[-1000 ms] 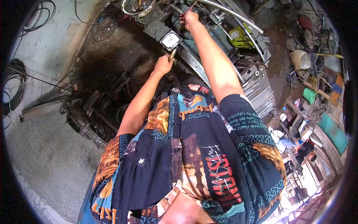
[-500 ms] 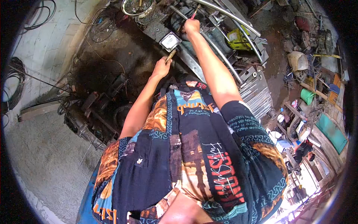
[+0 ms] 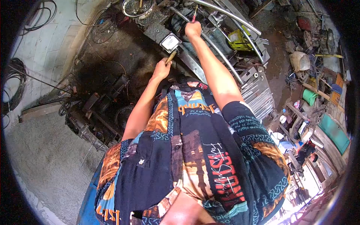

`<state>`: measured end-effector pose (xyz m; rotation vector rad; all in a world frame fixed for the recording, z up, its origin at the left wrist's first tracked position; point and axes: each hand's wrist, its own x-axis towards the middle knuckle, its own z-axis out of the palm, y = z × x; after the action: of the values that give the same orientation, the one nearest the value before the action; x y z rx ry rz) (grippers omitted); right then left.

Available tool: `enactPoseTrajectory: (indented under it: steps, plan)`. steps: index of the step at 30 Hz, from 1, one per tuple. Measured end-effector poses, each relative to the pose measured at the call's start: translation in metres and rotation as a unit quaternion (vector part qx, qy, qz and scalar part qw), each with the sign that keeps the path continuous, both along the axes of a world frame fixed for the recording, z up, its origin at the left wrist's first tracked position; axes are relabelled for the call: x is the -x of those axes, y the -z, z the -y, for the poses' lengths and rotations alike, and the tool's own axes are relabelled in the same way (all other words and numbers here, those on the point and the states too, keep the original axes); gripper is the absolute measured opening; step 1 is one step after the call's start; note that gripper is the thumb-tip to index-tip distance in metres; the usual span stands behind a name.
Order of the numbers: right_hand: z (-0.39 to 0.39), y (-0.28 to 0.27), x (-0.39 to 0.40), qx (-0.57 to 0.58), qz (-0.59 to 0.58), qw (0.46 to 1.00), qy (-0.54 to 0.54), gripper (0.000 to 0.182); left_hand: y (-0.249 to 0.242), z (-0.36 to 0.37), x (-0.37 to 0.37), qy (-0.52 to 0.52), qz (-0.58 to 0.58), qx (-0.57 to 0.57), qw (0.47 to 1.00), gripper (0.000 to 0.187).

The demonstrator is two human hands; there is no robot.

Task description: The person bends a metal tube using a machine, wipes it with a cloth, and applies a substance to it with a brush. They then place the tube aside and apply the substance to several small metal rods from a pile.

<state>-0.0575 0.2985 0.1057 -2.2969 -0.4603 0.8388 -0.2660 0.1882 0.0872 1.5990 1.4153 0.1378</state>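
My left hand (image 3: 162,69) is closed round a short brownish handle (image 3: 171,57). The handle's far end points up at a square, bright-faced piece with a dark border (image 3: 170,42), which lies over the machine bed (image 3: 193,66). Further out, my right hand (image 3: 193,30) is wrapped round a slim red-handled tool (image 3: 194,17), its thin tip pointing away from me. Beside that fist a long metal bar (image 3: 217,50) runs diagonally across the dark machinery. Whatever the tool's tip touches is too small to make out.
A round basin (image 3: 138,15) of murky contents sits at the top. Curved metal tubes (image 3: 240,18) and a yellow-green container (image 3: 240,39) are right of my right arm. Metal rods (image 3: 258,101) lie nearer. Greasy machine parts (image 3: 90,127) stand at left; clutter, including a green bucket (image 3: 309,96), fills the right.
Both hands stay on the same things. My right hand and its tool sit very slightly lower in the view; the left hand and handle have barely shifted.
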Motion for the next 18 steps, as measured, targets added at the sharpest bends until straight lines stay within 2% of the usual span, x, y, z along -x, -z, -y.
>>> enactPoseTrajectory:
  steps: [6,8,12,14,15,18]
  plan:
    - [-0.012,-0.003,-0.008,0.061,-0.025,0.997,-0.04,0.038,0.006,-0.001,0.001,-0.001,-0.001,-0.008,1.0,0.03]
    - [-0.005,-0.004,-0.009,0.065,0.005,0.991,-0.113,0.039,0.0,-0.002,0.0,-0.003,-0.004,-0.007,1.0,0.03]
    - [0.002,-0.007,-0.003,0.054,0.013,0.994,-0.099,0.038,-0.001,-0.003,-0.001,-0.007,-0.008,0.008,1.0,0.03]
    - [0.0,-0.004,-0.002,0.01,0.037,0.999,-0.005,0.037,0.002,-0.003,0.0,-0.01,-0.01,0.007,1.0,0.03]
    - [-0.003,-0.006,-0.003,0.005,0.043,0.999,0.008,0.035,0.001,-0.003,0.0,-0.006,-0.011,0.009,1.0,0.03]
    - [-0.011,-0.014,-0.009,-0.001,0.025,1.0,0.0,0.033,0.001,-0.004,0.0,0.0,-0.011,0.009,1.0,0.031]
